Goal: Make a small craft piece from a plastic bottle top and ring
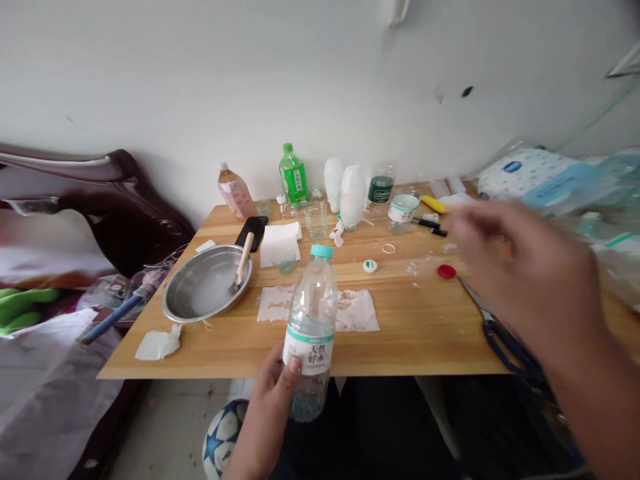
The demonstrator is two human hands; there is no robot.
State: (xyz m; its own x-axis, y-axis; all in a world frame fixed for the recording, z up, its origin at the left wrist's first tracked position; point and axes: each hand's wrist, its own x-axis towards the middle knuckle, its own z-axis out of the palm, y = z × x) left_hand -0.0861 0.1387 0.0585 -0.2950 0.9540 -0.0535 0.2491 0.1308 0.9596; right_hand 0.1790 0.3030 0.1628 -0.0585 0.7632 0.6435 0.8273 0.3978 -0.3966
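Observation:
My left hand [265, 413] is wrapped around the lower part of a clear plastic water bottle [314, 297]. The bottle stands nearly upright at the table's front edge, with a teal cap on and a white and teal label. On the right, my right hand [530, 280] is raised and smeared by motion, so its fingers do not show clearly. Below and beside it lie dark-handled scissors [500, 340] and a red cap [447, 271]. Behind the bottle a damp, torn paper tissue [357, 312] lies flat on the wooden table [425, 333].
A metal basin [173, 297] of cloudy liquid holds a brush [244, 257]. Along the wall stand a green bottle [294, 177], a pink-labelled bottle [234, 192], white bottle shapes [353, 197] and cut bottle pieces [401, 210]. A yellow-handled knife [433, 204] and plastic bags [615, 180] lie right.

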